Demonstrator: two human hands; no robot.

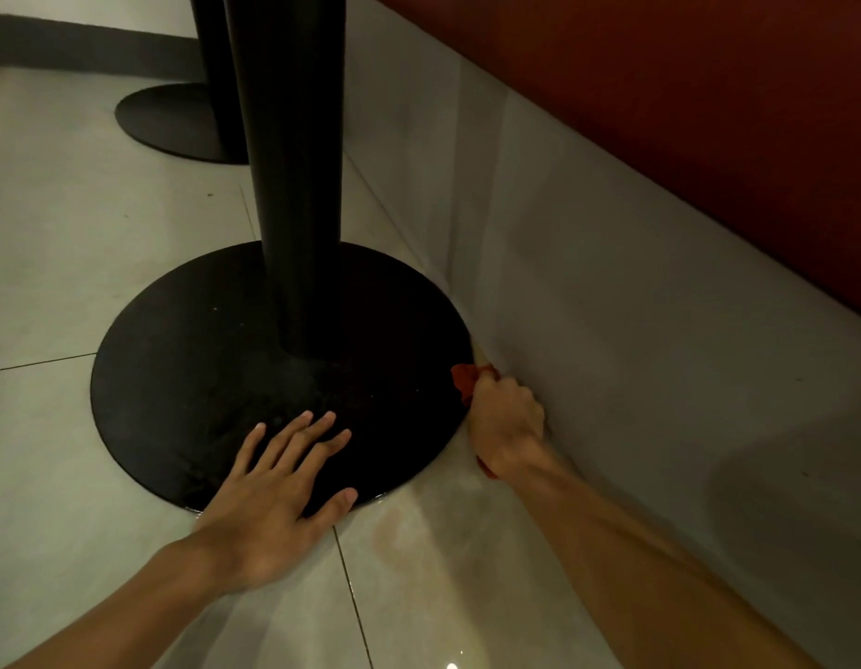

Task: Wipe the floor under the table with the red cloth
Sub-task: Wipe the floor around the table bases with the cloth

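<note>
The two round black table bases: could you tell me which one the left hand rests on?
The nearer base, mid-view: the left hand lies flat on its front rim. The far base, upper left, is untouched.

red cloth [463, 381]: small, scrunched up, mostly buried in the right grip [508, 422], crumpled bit poking out front, sliver showing by the wrist | sits low in the narrow gap between the round black desk base [226, 359] and the wall [612, 330] | floor [443, 572]: pale glossy tiles, kinda wet-looking sheen
</note>
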